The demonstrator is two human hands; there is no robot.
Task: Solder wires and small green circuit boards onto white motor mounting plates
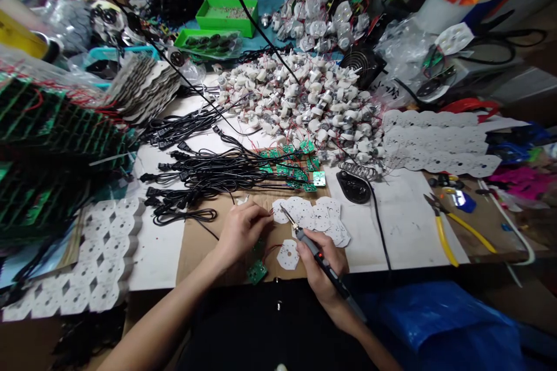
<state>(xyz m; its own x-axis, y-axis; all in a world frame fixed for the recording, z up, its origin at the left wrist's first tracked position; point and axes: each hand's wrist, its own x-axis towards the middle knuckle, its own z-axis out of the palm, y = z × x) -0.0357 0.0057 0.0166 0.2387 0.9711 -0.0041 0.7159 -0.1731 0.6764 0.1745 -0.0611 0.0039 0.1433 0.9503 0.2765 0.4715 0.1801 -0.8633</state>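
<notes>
Your right hand [325,252] grips the soldering iron [305,237], tip at the white circuit board [279,215] on the row's left end; your left hand [244,225] apparently pinches a thin red wire [272,212] just beside. One slip could burn you; tugging could spoil the soldering!

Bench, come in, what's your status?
Right hand gripping soldering iron, tip over white boards. Left hand close beside them. Black cables lie just beyond.
</notes>
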